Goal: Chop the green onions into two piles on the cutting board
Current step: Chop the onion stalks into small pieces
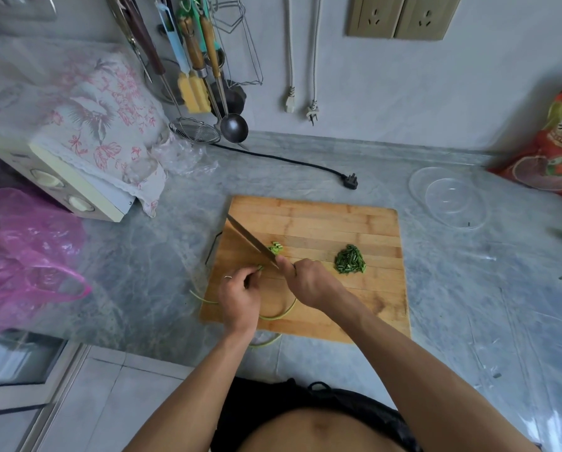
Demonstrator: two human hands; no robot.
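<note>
Our right hand (309, 282) grips the knife (250, 239) while our left hand (239, 296) pinches the onion stalk (278, 316) on the board (338, 223).

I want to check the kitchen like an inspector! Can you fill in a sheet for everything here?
Surface: wooden board on grey counter.
Job's things: big pile at right, small pile by the knife; uncut stalks curl off the board's near edge.
Clutter: pink bag, clear bowl, red bag, crumpled plastic.
Hands: left hand pinches stalks; right hand grips knife.
Cables: black cord, unplugged; two plugs hang on the wall.
Surroundings: hanging utensils, wall sockets, covered appliance.
</note>
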